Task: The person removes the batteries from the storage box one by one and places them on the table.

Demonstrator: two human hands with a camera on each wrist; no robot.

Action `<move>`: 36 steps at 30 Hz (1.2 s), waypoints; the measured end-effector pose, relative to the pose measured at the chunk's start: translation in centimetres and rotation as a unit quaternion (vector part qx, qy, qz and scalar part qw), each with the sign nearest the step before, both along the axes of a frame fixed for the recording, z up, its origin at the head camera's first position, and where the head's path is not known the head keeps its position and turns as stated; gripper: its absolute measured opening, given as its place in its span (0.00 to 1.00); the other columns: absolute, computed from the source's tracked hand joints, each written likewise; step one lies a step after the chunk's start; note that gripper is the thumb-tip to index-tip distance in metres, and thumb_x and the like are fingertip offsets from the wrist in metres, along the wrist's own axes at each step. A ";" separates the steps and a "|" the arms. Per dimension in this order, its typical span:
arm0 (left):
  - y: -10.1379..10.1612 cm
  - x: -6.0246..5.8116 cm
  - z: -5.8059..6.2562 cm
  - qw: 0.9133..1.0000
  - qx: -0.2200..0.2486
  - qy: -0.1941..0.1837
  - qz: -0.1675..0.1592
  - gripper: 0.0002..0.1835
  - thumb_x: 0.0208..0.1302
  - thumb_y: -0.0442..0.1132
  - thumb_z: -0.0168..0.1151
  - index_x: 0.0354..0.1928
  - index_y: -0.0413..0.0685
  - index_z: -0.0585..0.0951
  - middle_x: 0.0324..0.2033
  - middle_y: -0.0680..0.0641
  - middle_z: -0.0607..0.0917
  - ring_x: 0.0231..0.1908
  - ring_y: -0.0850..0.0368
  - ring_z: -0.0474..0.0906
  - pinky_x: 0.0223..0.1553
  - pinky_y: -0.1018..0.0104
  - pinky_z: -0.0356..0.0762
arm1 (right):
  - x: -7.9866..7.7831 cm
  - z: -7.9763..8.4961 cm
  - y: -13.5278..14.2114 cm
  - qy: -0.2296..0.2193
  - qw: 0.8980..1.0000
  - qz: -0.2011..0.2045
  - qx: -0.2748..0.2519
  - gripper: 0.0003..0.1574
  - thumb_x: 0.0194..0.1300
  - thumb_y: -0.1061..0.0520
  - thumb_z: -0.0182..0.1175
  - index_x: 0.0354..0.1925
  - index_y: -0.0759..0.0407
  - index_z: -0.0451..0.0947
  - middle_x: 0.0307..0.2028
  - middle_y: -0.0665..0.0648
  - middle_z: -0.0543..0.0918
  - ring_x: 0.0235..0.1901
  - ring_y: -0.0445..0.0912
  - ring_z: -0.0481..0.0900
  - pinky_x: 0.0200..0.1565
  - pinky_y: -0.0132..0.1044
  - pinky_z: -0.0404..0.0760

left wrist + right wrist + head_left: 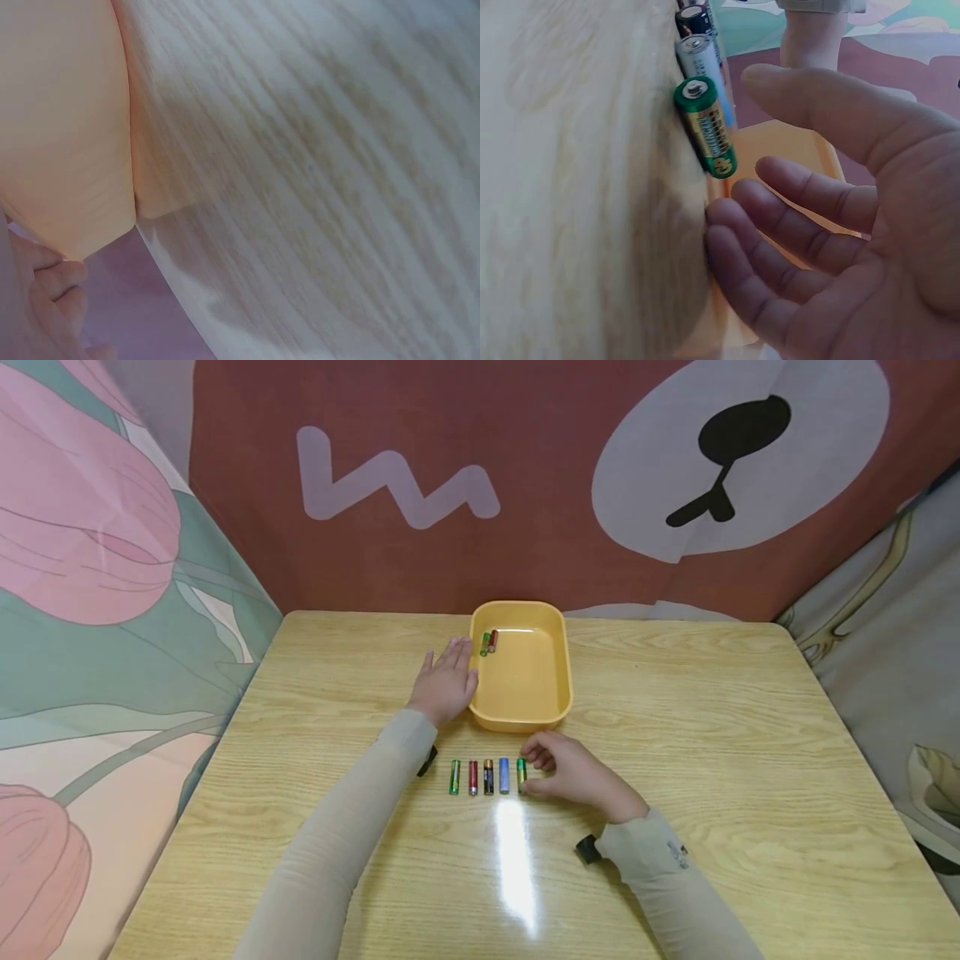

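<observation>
My left hand (444, 683) rests with extended fingers along the left side of a yellow plastic bin (519, 722). Inside the bin, by its left wall, lie a green battery (484, 644) and a red battery (492, 641). My right hand (572, 772) is beside the right end of a battery row, thumb and fingers spread apart around a green and gold battery (705, 127). The right wrist view shows a gap between the fingers and that battery. Leftward from it lie a blue battery (504, 775), a black one (489, 777), a dark red one (473, 777) and another green one (454, 777).
The wood-grain table (697, 710) carries the bin near its back edge, with the battery row in front. Behind hangs a brown cloth (540, 485) with a cartoon face; floral cloths (90, 510) flank the table. A black wrist device (588, 850) shows under the right sleeve.
</observation>
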State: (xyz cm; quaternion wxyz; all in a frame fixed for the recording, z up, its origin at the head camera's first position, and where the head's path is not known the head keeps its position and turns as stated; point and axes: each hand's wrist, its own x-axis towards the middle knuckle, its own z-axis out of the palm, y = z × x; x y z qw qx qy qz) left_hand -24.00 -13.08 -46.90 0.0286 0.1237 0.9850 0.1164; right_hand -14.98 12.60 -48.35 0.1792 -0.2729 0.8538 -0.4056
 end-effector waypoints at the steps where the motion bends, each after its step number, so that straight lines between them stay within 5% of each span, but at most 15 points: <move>1: 0.0 0.0 0.0 1.000 0.001 0.001 0.000 0.34 0.81 0.51 0.34 0.81 0.45 0.48 0.80 0.46 0.52 0.79 0.53 0.39 0.77 0.46 0.37 | 0.1 0.1 0.0 0.005 1.000 0.001 0.002 0.24 0.58 0.56 0.75 0.50 0.61 0.79 0.45 0.53 0.81 0.44 0.45 0.79 0.49 0.39 0.83; 12: 0.0 0.1 0.1 1.000 0.001 -0.004 0.002 0.34 0.81 0.51 0.33 0.81 0.45 0.48 0.80 0.46 0.51 0.79 0.54 0.38 0.77 0.47 0.35 | 0.6 2.0 -0.3 0.054 0.999 -0.004 0.000 0.09 0.67 0.61 0.65 0.46 0.61 0.81 0.39 0.49 0.83 0.40 0.43 0.80 0.45 0.38 0.83; 25: 0.0 0.1 0.3 1.000 -0.005 -0.007 0.001 0.34 0.81 0.51 0.32 0.82 0.45 0.47 0.80 0.46 0.51 0.79 0.53 0.38 0.77 0.46 0.36 | 0.6 3.3 -0.6 0.097 0.993 -0.043 -0.046 0.06 0.67 0.62 0.65 0.43 0.63 0.83 0.37 0.49 0.84 0.38 0.43 0.81 0.45 0.38 0.84; 36: 0.0 0.2 0.4 1.000 -0.012 -0.002 -0.002 0.34 0.81 0.51 0.33 0.81 0.46 0.47 0.80 0.47 0.51 0.79 0.53 0.39 0.77 0.45 0.38 | -0.9 4.3 -1.5 0.132 0.985 -0.061 -0.097 0.03 0.68 0.62 0.65 0.39 0.61 0.84 0.35 0.50 0.85 0.35 0.43 0.82 0.42 0.39 0.84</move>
